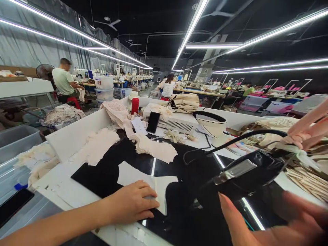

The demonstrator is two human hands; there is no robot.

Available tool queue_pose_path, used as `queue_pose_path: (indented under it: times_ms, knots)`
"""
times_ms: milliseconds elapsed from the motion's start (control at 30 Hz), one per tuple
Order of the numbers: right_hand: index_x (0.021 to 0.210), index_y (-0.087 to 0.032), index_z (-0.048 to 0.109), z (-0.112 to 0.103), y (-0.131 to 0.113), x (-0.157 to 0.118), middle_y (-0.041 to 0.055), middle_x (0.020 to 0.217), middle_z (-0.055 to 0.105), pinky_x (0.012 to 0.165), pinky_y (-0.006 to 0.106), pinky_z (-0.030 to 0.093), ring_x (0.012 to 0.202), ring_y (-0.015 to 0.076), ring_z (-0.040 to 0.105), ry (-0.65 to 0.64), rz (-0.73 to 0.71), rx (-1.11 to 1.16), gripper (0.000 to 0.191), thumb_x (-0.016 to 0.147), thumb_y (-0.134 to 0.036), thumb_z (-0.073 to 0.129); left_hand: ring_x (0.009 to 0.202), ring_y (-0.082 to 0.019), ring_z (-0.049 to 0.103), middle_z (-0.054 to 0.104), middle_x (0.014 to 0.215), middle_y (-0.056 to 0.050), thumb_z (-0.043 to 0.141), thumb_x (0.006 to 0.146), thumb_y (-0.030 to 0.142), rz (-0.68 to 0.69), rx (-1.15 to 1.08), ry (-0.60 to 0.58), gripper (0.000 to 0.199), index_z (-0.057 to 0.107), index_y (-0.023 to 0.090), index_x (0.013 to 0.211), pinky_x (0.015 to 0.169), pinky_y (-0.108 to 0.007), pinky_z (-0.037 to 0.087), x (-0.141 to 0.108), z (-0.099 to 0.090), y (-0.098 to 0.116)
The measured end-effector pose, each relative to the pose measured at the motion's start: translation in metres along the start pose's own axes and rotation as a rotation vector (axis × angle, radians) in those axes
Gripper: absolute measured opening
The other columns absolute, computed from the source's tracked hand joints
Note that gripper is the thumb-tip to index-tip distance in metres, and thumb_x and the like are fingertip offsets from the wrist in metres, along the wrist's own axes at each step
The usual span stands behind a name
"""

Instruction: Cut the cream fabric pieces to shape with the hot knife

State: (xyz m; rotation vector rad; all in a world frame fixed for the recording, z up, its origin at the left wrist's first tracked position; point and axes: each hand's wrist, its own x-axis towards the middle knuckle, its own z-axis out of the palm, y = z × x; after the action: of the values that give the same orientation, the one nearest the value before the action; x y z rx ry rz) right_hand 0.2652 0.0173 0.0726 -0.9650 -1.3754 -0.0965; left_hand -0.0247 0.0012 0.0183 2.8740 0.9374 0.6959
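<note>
The left hand (137,201) is pressing palm down on a flat, curved-edged white fabric piece (161,191), its grip lying loosely flattened with the fingers slightly parted. The fabric piece is lying on a glossy black panel (94,179), which is covering part of a white surface (57,181). The right hand (279,234), blurred, is hovering near a black device with a metal plate (268,167), its grip spreading wide, thumb well apart from the fingers. Beyond the fabric piece, a stack of cream cut fabric (155,148) is resting near a dark upright phone (153,122), which is leaning against a white vented box (176,123).
</note>
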Motion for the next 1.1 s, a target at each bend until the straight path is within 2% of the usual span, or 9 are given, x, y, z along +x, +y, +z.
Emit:
queue_pose_path:
  times_ms: [33,100,167,233,333,467,633,867,1100]
  knots:
    - [0.147,-0.043,0.046,0.006,-0.004,0.005,0.0077,0.155,0.045,0.109,0.064,0.045,0.137,0.0415,0.050,0.048,0.017,0.061,0.102,0.061,-0.030,0.098,0.112,-0.023,0.064,0.070,0.121,-0.008,0.067,0.100,0.032,-0.009,-0.005,0.000,0.020,0.068,0.019,0.116,0.104,-0.033,0.050,-0.002,0.000,0.001]
    - [0.153,-0.044,0.037,0.020,-0.014,0.013,0.0104,0.153,0.048,0.102,0.062,0.051,0.139,0.0404,0.050,-0.074,0.189,0.188,0.104,0.066,-0.036,0.095,0.109,-0.023,0.065,0.070,0.118,-0.008,0.069,0.099,0.029,-0.017,0.000,0.011,0.021,0.068,0.019,0.117,0.103,-0.035,0.051,-0.004,0.001,0.002]
    - [0.151,-0.038,0.037,0.035,-0.023,0.017,0.0127,0.135,0.063,0.089,0.056,0.057,0.114,0.0366,0.069,-0.151,0.343,0.267,0.099,0.069,-0.042,0.092,0.105,-0.022,0.067,0.070,0.116,-0.008,0.071,0.098,0.027,0.000,0.015,0.031,0.022,0.067,0.017,0.117,0.105,-0.036,0.051,-0.003,0.003,0.002]
    - [0.133,-0.031,0.052,0.048,-0.029,0.019,0.0080,0.118,0.071,0.083,0.050,0.059,0.094,0.0295,0.074,-0.190,0.433,0.355,0.070,0.074,-0.045,0.088,0.103,-0.021,0.068,0.071,0.114,-0.008,0.072,0.097,0.025,0.034,0.029,0.047,0.021,0.067,0.015,0.115,0.106,-0.035,0.051,0.000,0.005,0.002]
    - [0.109,-0.025,0.058,0.059,-0.034,0.018,0.0009,0.096,0.071,0.071,0.039,0.057,0.071,0.0198,0.069,-0.142,0.421,0.311,0.048,0.076,-0.046,0.086,0.101,-0.020,0.068,0.072,0.108,-0.007,0.074,0.095,0.025,0.110,0.040,0.022,0.018,0.066,0.014,0.106,0.102,-0.031,0.053,0.008,0.008,0.002]
    - [0.110,-0.025,0.056,0.062,-0.041,0.012,-0.0002,0.095,0.069,0.067,0.034,0.055,0.070,0.0172,0.066,-0.130,0.356,0.321,0.046,0.078,-0.039,0.086,0.097,-0.018,0.068,0.073,0.100,-0.005,0.067,0.100,0.023,0.183,0.068,-0.020,0.009,0.064,0.015,0.097,0.094,-0.028,0.056,0.015,0.011,0.002]
    - [0.102,-0.027,0.055,0.058,-0.059,-0.010,-0.0031,0.086,0.067,0.057,0.029,0.056,0.062,0.0138,0.063,-0.219,0.385,0.545,0.027,0.087,-0.030,0.077,0.090,-0.016,0.069,0.073,0.093,-0.003,0.051,0.105,0.016,0.193,0.113,-0.002,0.021,0.063,0.017,0.088,0.085,-0.026,0.057,0.014,0.018,0.002]
    - [0.128,-0.033,0.052,0.062,-0.071,-0.034,-0.0030,0.087,0.066,0.052,0.025,0.055,0.064,0.0132,0.062,-0.260,0.466,0.831,0.046,0.090,-0.026,0.075,0.091,-0.017,0.070,0.074,0.096,-0.005,0.051,0.105,0.018,0.061,-0.016,0.053,0.019,0.067,0.017,0.094,0.086,-0.026,0.057,0.011,0.018,0.007]
    - [0.140,-0.034,0.044,0.066,-0.071,-0.039,-0.0011,0.088,0.064,0.053,0.028,0.057,0.064,0.0148,0.063,-0.247,0.445,0.849,0.059,0.091,-0.028,0.075,0.093,-0.017,0.069,0.074,0.098,-0.005,0.056,0.102,0.018,-0.026,-0.113,0.007,0.014,0.069,0.018,0.096,0.086,-0.027,0.057,0.010,0.015,0.007]
